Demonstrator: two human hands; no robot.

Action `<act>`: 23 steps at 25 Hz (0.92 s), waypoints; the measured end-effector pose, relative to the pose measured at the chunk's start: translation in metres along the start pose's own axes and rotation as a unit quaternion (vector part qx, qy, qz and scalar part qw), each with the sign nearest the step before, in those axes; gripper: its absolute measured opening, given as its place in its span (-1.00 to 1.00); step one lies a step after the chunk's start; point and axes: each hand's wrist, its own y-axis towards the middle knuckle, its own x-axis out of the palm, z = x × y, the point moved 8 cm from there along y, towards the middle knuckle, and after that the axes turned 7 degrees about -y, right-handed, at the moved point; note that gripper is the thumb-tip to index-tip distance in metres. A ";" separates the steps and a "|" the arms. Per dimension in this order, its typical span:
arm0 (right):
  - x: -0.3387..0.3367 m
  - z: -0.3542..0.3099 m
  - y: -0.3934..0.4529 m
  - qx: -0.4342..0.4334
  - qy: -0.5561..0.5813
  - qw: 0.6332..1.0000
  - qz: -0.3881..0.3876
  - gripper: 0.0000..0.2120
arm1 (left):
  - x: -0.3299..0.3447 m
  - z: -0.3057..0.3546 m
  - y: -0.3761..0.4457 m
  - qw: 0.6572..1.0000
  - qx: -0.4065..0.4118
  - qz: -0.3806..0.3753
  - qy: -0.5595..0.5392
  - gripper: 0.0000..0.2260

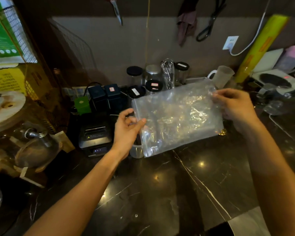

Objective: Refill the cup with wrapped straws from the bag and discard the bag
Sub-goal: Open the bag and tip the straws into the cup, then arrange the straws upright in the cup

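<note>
Dark marble counter (186, 193) nearest; above it my L hand (126, 126) & R hand (235, 106) each pinch clear bag (177, 116), stretched flat; cup (136, 151) behind bag's lower-left corner.

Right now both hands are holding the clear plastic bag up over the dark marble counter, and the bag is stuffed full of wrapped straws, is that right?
Not quite. In the head view the left hand and right hand do hold the clear plastic bag over the dark marble counter, but the bag looks empty and crumpled, with no wrapped straws showing inside.
</note>
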 end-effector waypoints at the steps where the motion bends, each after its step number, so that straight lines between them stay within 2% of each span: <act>1: -0.003 0.019 -0.002 0.034 -0.011 0.999 -0.011 -0.87 | 0.009 -0.010 -0.002 1.000 -0.012 -0.010 0.007 -0.58; 5: -0.018 0.106 -0.017 0.136 -0.042 0.990 -0.007 -0.87 | 0.039 -0.054 -0.020 0.996 -0.079 -0.044 0.002 -0.63; 9: -0.033 0.187 -0.037 0.229 -0.054 0.972 0.013 -0.86 | 0.068 -0.096 -0.041 0.976 -0.179 -0.120 0.009 -0.71; 11: -0.039 0.222 -0.049 0.269 -0.068 0.961 0.015 -0.85 | 0.079 -0.118 -0.048 0.967 -0.205 -0.143 0.041 -0.67; 18: -0.044 0.292 -0.068 0.313 -0.084 0.946 0.012 -0.85 | 0.089 -0.178 -0.047 0.955 -0.247 -0.114 0.121 -0.56; 20: -0.046 0.304 -0.067 0.317 -0.090 0.944 0.035 -0.84 | 0.090 -0.191 -0.045 0.948 -0.271 -0.099 0.132 -0.51; 23: -0.048 0.320 -0.063 0.330 -0.102 0.936 0.065 -0.81 | 0.095 -0.209 -0.041 0.937 -0.300 -0.095 0.149 -0.65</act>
